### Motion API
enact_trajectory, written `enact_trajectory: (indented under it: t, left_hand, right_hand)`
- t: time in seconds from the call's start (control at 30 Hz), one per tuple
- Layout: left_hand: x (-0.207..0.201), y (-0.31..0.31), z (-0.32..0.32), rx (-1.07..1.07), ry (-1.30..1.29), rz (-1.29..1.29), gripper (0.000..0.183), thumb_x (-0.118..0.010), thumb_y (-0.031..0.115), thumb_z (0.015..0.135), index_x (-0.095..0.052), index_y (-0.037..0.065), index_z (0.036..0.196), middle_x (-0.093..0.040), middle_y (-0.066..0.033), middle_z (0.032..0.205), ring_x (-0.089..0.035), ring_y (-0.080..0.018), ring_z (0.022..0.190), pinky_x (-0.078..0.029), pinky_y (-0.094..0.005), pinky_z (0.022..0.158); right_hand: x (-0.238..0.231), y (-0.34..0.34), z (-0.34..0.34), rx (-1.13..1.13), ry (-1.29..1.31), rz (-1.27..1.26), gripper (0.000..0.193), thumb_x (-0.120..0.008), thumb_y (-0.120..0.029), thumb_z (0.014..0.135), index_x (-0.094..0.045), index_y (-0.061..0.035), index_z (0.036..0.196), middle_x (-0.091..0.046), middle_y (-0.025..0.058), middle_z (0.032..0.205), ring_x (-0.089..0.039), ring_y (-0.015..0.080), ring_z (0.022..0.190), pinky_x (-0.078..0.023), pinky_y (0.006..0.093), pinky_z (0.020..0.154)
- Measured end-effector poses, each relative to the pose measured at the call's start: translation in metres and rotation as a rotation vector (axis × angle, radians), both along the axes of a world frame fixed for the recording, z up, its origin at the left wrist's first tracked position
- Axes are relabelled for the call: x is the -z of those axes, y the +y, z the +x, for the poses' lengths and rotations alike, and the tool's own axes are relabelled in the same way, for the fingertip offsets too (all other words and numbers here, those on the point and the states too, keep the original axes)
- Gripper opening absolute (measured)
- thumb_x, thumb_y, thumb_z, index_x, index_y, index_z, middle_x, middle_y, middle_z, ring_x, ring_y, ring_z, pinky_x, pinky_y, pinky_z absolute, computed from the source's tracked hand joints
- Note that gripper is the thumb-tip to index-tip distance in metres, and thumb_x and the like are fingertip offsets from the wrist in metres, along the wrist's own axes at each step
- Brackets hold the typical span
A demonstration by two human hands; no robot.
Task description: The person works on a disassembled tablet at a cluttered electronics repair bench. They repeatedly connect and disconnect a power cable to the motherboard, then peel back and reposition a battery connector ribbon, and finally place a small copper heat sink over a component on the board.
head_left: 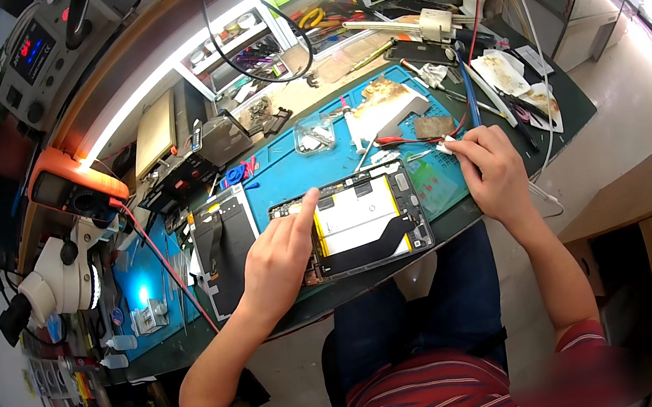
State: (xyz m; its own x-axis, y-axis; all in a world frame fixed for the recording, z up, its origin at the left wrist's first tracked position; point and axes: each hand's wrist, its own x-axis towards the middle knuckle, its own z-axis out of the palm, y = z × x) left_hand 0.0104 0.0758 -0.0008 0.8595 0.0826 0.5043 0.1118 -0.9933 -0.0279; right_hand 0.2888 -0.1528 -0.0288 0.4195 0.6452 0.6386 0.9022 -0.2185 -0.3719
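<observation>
An opened tablet (pixel 419 228) lies at the bench's front edge, its white battery, black ribbon cables and circuit boards exposed. My left hand (pixel 279 253) rests over the tablet's left side with the index finger stretched out; its other fingers are partly hidden. To the right of the tablet, my right hand (pixel 495 171) pinches a small white wad (pixel 445 146) between thumb and fingertips. A dark panel with a ribbon cable (pixel 220 247) lies left of the tablet, next to my left forearm.
Under the tablet is a blue work mat (pixel 281 178). Behind it stand a clear plastic box (pixel 314 134) and a syringe (pixel 352 126). Red probe leads and a metal block (pixel 434 127) lie near my right hand. An orange multimeter (pixel 73 182) and a microscope (pixel 61 278) stand left.
</observation>
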Motion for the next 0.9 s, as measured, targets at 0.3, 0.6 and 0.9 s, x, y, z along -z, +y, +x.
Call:
enact_trajectory:
  t: [0.3, 0.6, 0.9]
  left_hand:
    - [-0.0045, -0.0019, -0.0061, -0.118, -0.014, -0.546, 0.076, -0.074, -0.007, 0.094, -0.044, 0.005, 0.163, -0.079, -0.0101, 0.102, -0.079, -0.0203, 0.092, -0.065, -0.0349, 0.084]
    - [-0.0021, 0.0019, -0.0079, -0.111, -0.03, -0.585, 0.079, -0.073, -0.006, 0.097, -0.038, 0.006, 0.166, -0.079, -0.0106, 0.103, -0.079, -0.0198, 0.094, -0.066, -0.0348, 0.086]
    - [-0.0038, -0.0026, -0.0061, -0.122, 0.017, -0.519, 0.078, -0.073, -0.006, 0.095, -0.041, 0.005, 0.165, -0.076, -0.0104, 0.103, -0.077, -0.0206, 0.096, -0.065, -0.0357, 0.089]
  right_hand:
    - [0.0021, -0.0013, 0.0005, 0.007, -0.007, 0.009, 0.024, -0.073, 0.0, 0.09, -0.079, -0.007, 0.111, -0.065, 0.0053, 0.096, -0.062, 0.0275, 0.093, -0.053, 0.0411, 0.082]
    - [0.003, -0.0009, 0.0012, 0.004, -0.007, 0.021, 0.025, -0.074, 0.001, 0.09, -0.08, -0.0076, 0.112, -0.065, 0.0046, 0.096, -0.062, 0.0266, 0.093, -0.053, 0.0406, 0.082]
    - [0.0037, -0.0004, 0.0021, 0.005, -0.005, 0.017, 0.023, -0.074, 0.0, 0.09, -0.08, -0.0078, 0.112, -0.065, 0.0043, 0.095, -0.062, 0.0263, 0.092, -0.053, 0.0404, 0.081]
